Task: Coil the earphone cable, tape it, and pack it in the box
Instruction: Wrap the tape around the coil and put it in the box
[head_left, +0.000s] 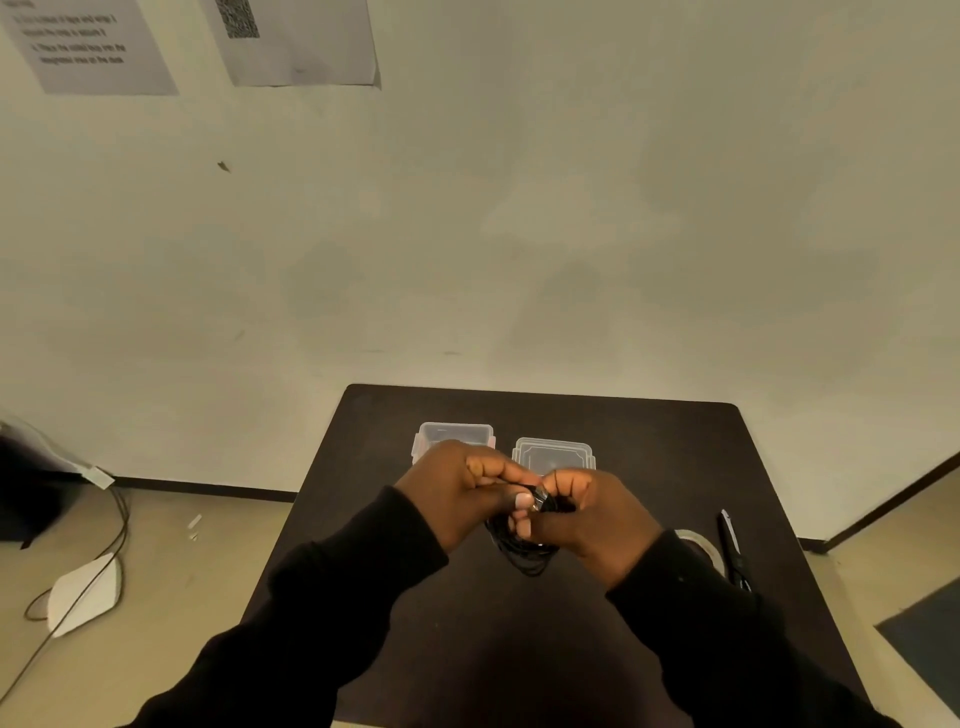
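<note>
Above the table, the coiled earphone cable is pinched by left hand and right hand, apparently being taped; boxing is left

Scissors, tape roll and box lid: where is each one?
Scissors (731, 551), head view, on the blades.
Tape roll (707, 546), head view, on its visible rim.
Box lid (554, 453), head view, on its flat top.

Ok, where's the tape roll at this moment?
In the head view the tape roll lies flat on the dark table, on the person's right side, partly hidden behind the right sleeve and just left of the scissors.
</note>
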